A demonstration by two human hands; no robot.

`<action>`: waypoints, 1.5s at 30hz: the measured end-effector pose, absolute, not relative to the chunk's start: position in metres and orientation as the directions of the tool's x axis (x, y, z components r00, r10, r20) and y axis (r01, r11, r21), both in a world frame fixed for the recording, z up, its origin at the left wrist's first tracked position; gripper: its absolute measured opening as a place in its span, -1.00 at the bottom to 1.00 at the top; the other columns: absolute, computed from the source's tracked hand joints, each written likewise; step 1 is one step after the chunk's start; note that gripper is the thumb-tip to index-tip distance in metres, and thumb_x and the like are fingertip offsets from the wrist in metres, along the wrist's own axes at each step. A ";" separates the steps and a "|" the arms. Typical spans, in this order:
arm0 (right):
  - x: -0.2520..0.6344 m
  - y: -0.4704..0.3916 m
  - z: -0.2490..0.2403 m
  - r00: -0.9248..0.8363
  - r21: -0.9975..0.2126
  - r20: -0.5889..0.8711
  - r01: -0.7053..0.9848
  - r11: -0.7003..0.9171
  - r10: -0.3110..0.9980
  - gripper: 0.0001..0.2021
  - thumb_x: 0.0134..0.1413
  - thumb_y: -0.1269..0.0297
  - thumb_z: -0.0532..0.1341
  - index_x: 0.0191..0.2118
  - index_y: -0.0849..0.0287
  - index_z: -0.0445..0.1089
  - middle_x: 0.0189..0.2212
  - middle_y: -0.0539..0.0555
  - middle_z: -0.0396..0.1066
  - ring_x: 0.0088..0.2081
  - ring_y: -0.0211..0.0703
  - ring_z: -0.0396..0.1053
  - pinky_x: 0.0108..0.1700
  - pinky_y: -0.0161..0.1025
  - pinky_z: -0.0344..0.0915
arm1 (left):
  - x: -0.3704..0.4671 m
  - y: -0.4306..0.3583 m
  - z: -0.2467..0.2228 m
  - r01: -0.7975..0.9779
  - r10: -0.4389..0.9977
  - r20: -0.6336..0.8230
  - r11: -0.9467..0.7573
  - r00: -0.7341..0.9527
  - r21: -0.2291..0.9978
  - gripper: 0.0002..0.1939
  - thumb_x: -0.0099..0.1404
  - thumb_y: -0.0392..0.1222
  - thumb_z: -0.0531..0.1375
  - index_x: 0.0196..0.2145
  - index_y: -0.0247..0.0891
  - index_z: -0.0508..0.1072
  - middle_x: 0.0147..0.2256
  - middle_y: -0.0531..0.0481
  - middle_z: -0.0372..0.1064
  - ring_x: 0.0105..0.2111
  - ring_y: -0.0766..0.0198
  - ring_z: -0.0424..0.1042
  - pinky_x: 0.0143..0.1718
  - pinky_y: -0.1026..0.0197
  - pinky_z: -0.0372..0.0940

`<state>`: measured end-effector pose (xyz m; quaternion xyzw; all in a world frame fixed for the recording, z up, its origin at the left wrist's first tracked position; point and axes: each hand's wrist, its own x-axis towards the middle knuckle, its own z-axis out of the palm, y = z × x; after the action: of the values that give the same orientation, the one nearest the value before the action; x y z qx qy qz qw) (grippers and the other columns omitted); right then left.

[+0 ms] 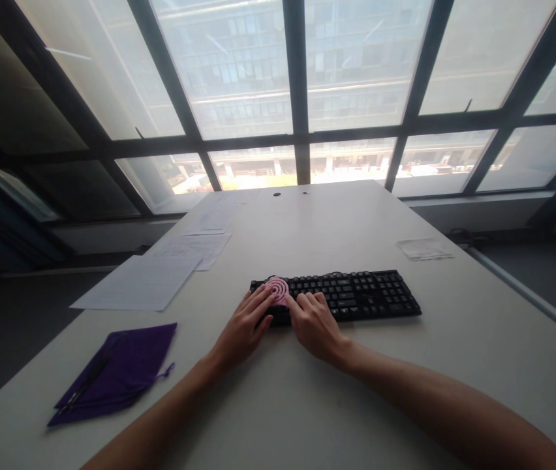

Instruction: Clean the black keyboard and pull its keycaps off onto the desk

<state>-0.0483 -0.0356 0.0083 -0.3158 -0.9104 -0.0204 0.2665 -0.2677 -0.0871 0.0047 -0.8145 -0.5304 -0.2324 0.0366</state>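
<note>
A pink round piece with a raised spiral (277, 289) lies on the left end of a black keyboard (373, 292). My left hand (247, 324) is open, its outstretched fingers resting on the left side of the pink piece and its thumb apart at the keyboard's front edge. From the right, my right hand (316, 326) reaches in with its index fingertip at the lower right rim of the pink piece. Its other fingers are curled in over the keys, and its thumb is hidden. Whether anything is inside the curled fingers cannot be seen.
Several white paper sheets (136, 282) are spread along the table's left side. Nearer me lies a purple drawstring pouch (121, 369) with a dark, slim object on it. A flat, crumpled, tissue-like piece (425, 249) sits at the right edge. Windows stand beyond the white table (317, 225).
</note>
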 end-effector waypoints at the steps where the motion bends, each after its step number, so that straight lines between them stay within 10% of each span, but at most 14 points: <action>1: -0.048 -0.035 0.008 -0.658 -0.133 0.497 0.585 0.800 0.565 -0.58 0.30 0.44 0.08 0.24 0.26 0.27 -0.25 0.16 0.40 -0.20 -0.03 0.26 -0.09 -0.09 0.07 | -0.268 -0.087 0.005 0.883 0.848 0.415 -0.432 0.328 0.185 -0.44 0.49 -0.14 0.01 0.39 -0.07 0.06 0.37 -0.10 0.01 0.38 0.01 -0.01 0.36 -0.21 -0.01; 45: -0.042 -0.037 0.009 -0.682 -0.145 0.487 0.553 0.821 0.546 -0.65 0.38 0.37 0.01 0.19 0.27 0.32 -0.24 0.18 0.42 -0.18 -0.03 0.28 -0.07 -0.11 0.04 | -0.261 -0.092 0.009 0.872 0.842 0.418 -0.450 0.341 0.195 -0.46 0.49 -0.14 0.02 0.37 -0.12 0.11 0.37 -0.09 0.01 0.39 0.02 -0.04 0.37 -0.19 -0.01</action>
<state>-0.0418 -0.0371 0.0094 -0.2994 -0.9170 -0.0068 0.2634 -0.2612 -0.0920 0.0089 -0.8182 -0.5237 -0.2352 0.0313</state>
